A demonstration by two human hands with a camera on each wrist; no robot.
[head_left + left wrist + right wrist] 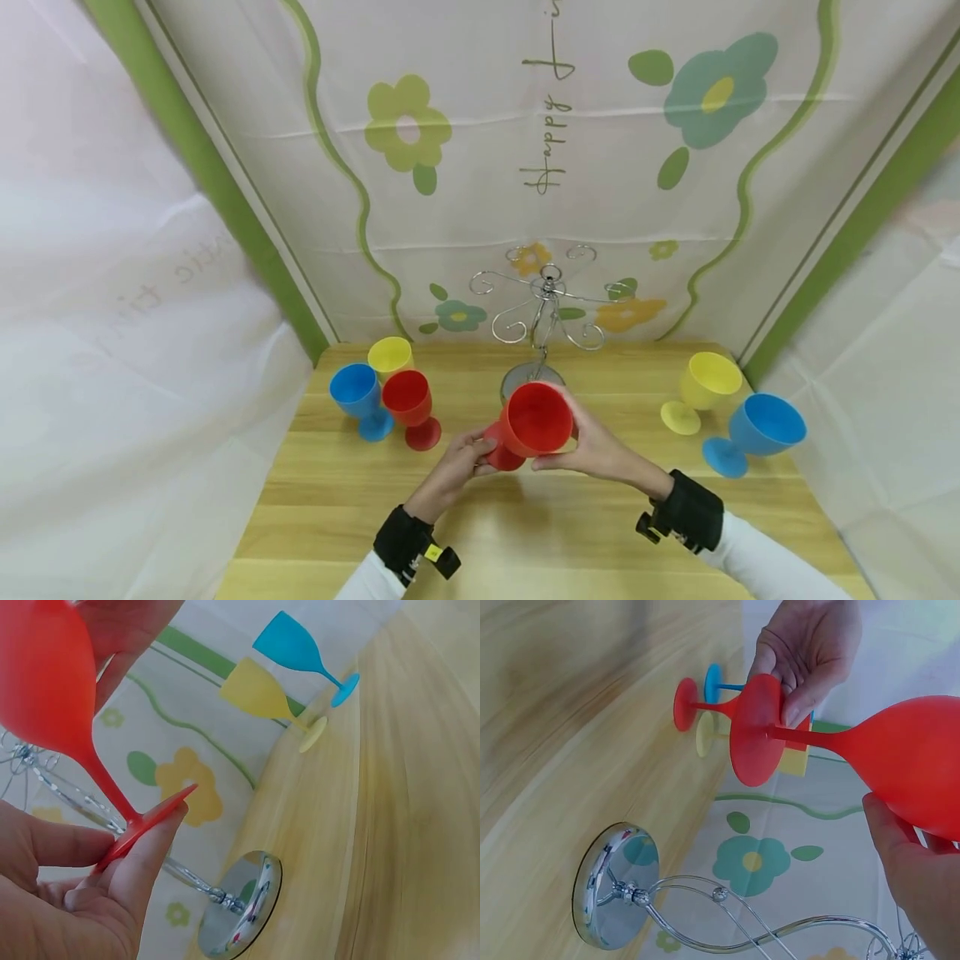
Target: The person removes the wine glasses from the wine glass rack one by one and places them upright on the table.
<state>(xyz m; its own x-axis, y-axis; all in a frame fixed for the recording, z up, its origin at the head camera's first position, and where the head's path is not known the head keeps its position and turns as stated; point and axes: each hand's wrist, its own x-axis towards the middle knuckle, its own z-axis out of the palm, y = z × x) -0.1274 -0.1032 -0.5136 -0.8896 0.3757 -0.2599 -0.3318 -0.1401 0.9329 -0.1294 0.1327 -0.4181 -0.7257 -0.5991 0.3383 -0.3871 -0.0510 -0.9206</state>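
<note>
Both hands hold one red plastic goblet [537,419] above the table, tilted so its bowl opens toward the head camera. My left hand [459,463] pinches the goblet's round foot [146,825] between thumb and fingers. Around the bowl curve the fingers and thumb of my right hand [592,446]; part of that hand is hidden behind the goblet. Just behind stands a chrome wire rack [548,292] with curled arms, on a round mirror-like base [241,907].
At the left stand a blue goblet [356,390], a yellow goblet [390,357] and another red goblet [407,398], close together. A second yellow goblet [708,382] and a second blue goblet [767,425] stand at the right. Printed curtains [480,208] enclose the wooden table [315,517].
</note>
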